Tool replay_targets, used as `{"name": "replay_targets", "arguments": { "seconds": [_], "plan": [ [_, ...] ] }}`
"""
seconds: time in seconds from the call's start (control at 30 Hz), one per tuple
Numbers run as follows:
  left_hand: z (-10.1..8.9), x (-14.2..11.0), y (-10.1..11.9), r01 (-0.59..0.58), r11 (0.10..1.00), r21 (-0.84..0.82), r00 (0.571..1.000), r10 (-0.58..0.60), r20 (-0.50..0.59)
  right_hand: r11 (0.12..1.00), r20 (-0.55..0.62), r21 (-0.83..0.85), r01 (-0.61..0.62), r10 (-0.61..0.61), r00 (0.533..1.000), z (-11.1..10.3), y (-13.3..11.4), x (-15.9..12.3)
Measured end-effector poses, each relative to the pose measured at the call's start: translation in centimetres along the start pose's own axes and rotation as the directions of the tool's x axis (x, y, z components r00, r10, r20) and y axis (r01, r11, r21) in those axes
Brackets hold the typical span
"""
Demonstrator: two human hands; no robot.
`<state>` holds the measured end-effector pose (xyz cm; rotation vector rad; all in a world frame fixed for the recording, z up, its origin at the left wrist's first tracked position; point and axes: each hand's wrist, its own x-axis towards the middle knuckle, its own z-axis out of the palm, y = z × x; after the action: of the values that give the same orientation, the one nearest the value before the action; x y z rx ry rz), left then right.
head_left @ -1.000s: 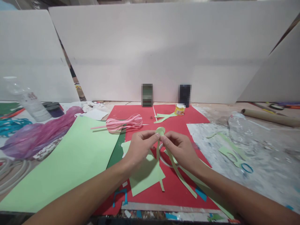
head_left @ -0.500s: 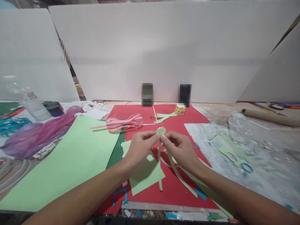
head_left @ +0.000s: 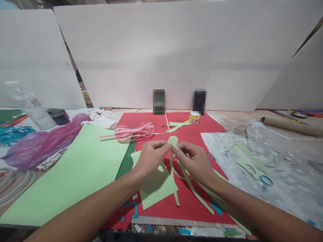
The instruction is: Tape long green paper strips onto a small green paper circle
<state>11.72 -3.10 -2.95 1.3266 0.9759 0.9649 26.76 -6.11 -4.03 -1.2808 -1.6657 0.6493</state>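
Above the red paper (head_left: 186,213), my left hand (head_left: 150,158) and my right hand (head_left: 196,160) meet, thumbs and fingertips pinched on a small pale-green paper disc (head_left: 173,140). Two narrow green paper strips hang from below the fingertips; the longer paper strip (head_left: 194,191) curves down to the right, and the other drops over a cut green paper piece (head_left: 156,189). Whether both strips are joined to the disc is hidden by the fingers. Behind my right fingers a pale ring (head_left: 178,173) shows in part.
A large green sheet (head_left: 83,174) lies left, beside a pink ribbon bundle (head_left: 133,132) and a pink plastic bag (head_left: 50,144). A yellow jar (head_left: 194,118) stands behind. On the right are paper scraps (head_left: 248,167), a blue ring (head_left: 266,180), a plastic bottle (head_left: 257,136) and a cardboard tube (head_left: 290,126).
The disc is turned slightly, showing more of its face. The left strip's lower end has swung a little to the right. Both hands stay nearly in place, still pinching.
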Motion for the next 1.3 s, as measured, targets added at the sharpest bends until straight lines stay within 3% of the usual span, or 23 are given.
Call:
{"name": "replay_targets", "arguments": {
  "seconds": [0.97, 1.3],
  "plan": [
    [-0.07, -0.42, 0.50, -0.072, 0.989, 0.132, 0.996, 0.063, 0.070, 0.990, 0.012, 0.072, -0.117, 0.117, 0.993, 0.16, 0.12, 0.07],
    [-0.08, -0.26, 0.63, -0.102, 0.987, 0.121, 0.994, 0.096, 0.052, 0.991, 0.018, 0.091, -0.099, 0.097, 0.995, 0.15, 0.08, -0.03]
  ]
}}
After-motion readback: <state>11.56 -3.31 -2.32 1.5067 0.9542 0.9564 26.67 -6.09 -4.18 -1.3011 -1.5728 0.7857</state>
